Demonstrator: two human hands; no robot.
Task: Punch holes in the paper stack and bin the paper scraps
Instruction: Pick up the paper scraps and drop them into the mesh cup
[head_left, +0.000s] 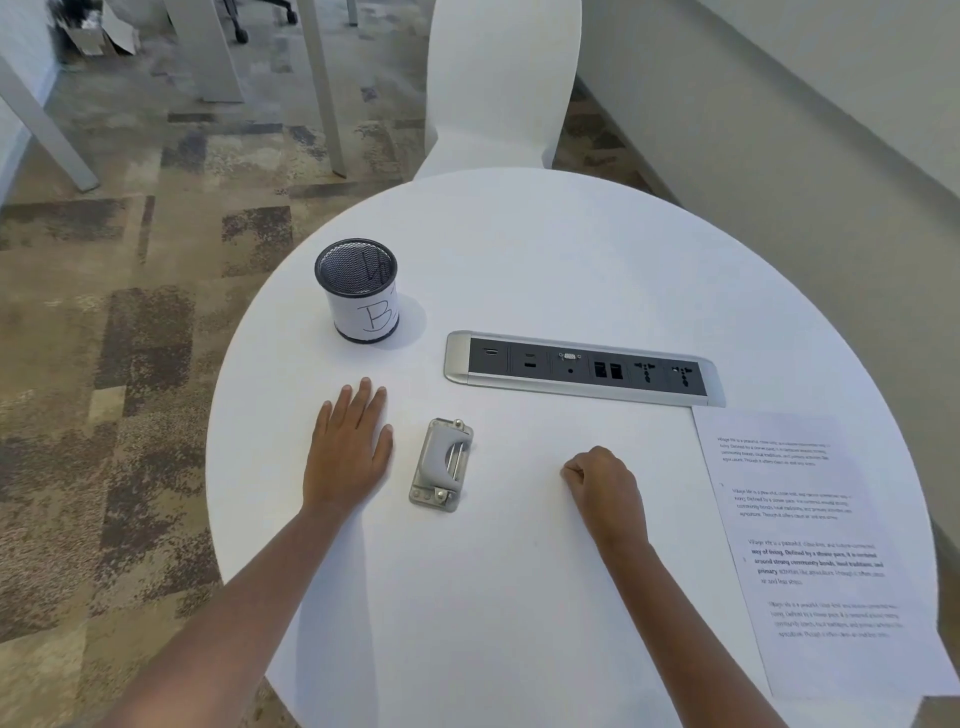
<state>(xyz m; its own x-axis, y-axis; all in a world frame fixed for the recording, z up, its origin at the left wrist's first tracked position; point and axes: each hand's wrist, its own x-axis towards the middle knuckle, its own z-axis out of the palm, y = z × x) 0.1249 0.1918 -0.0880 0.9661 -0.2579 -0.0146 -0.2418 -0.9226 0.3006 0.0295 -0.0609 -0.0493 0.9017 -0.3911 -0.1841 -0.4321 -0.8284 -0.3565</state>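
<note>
Head view — socket strip (584, 368) just beside paper stack (810, 545).

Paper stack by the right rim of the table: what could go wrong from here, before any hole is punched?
1. The paper stack lies right at the table rim, possibly overhanging; a careless pull by the right hand could send sheets to the floor.
2. The mesh cup marked B stands across the table from the stack, so scraps carried there may drop.
3. Neither hand holds the hole punch; it may slide when pressed.
</note>
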